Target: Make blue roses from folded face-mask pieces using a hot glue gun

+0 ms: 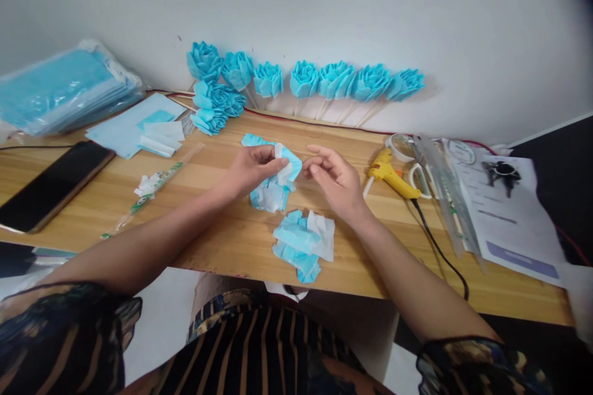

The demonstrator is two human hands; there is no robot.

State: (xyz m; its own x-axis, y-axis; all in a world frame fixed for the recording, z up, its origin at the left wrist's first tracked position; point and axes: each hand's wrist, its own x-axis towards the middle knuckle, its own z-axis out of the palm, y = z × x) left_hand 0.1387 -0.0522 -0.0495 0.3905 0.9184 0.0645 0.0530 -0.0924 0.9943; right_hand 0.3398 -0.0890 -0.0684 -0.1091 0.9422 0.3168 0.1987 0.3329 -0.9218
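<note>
Between its thumb and fingers, my left hand pinches a folded petal-like piece of blue and white nonwoven fabric. My right hand is just right of that piece, fingers loosely bent and apart; nothing shows in them, and whether a fingertip touches the fabric's edge is unclear. Below the left hand lies a small pile of similar blue-white pieces, partly covered by it. Closer to the table's front edge is another crumpled pile of cut pieces.
Several blue fabric flowers on sticks lean against the wall. At left are a bag of blue masks, flat sheets and a phone. A yellow glue gun, tape roll and paper with keys occupy the right.
</note>
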